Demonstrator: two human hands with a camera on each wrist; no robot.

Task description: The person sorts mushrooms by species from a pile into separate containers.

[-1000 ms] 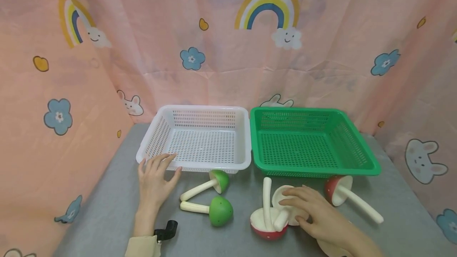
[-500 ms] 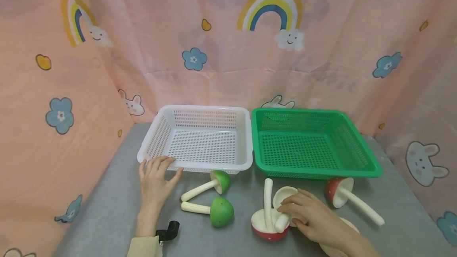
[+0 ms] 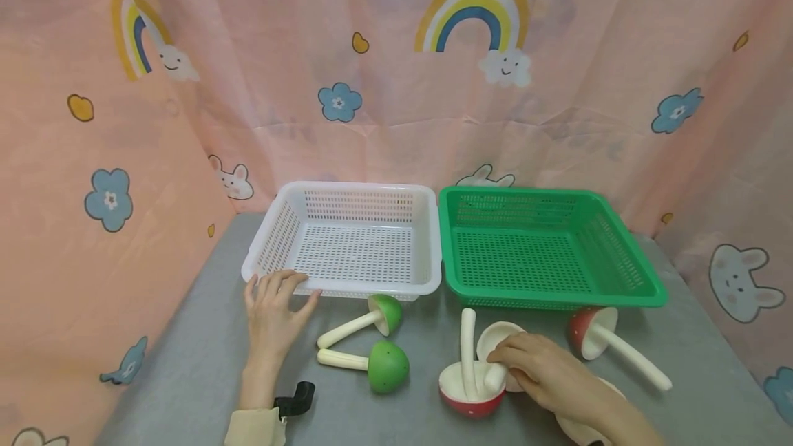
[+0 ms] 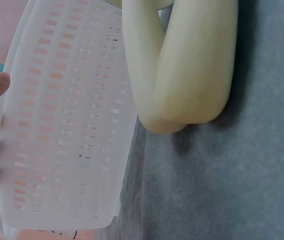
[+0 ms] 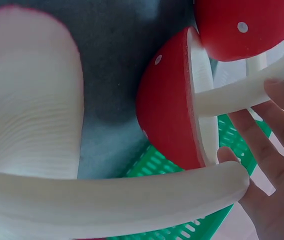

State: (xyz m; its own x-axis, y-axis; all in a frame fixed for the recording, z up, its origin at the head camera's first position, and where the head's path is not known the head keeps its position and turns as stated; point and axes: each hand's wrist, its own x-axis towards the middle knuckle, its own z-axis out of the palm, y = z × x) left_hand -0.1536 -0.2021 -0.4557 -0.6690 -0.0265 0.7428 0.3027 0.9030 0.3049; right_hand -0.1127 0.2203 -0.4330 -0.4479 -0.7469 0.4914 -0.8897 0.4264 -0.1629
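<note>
My left hand (image 3: 272,315) has its fingers over the front rim of the white basket (image 3: 427,239), thumb held apart. Beside it lie two green-capped toy mushrooms, one (image 3: 387,367) nearer me and one (image 3: 387,312) behind, their pale stems pointing left. My right hand (image 3: 548,374) is at a cluster of red-capped toy mushrooms, its thumb and fingers pinching a white stem (image 5: 232,97). Close to those fingers, a red mushroom (image 3: 471,408) lies cap down with its stem pointing toward the baskets. The forearm partly hides another mushroom (image 3: 579,429).
A green basket (image 3: 647,294) stands right of the white one, both at the back of the grey table (image 3: 347,425). One red mushroom (image 3: 585,332) lies by the green basket's front right, stem pointing toward me. A patterned pink curtain (image 3: 384,143) hangs behind.
My right hand's fingers have come together on the mushroom stem from a looser spread. The left hand stays at the white basket's rim. The view has shifted slightly.
</note>
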